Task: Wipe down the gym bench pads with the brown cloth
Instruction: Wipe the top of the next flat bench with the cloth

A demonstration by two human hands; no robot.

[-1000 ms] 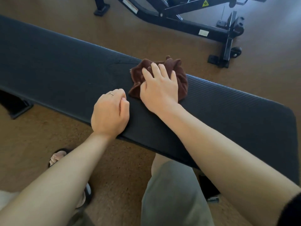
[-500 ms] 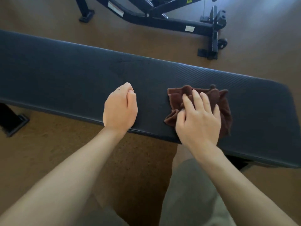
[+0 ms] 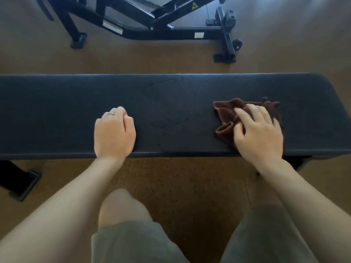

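crumpled brown cloth [image 3: 230,115] (bunched), on black bench pad [image 3: 171,95], right end

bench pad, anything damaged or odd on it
Faint streaky marks cross the black textured bench pad between the left hand and the crumpled brown cloth under the right hand. They may be damp smears or scuffs; I cannot tell which.

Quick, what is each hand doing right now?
Left hand: closed in a fist, holding nothing, resting on the bench pad.
Right hand: open, fingers spread, pressing the brown cloth onto the pad.
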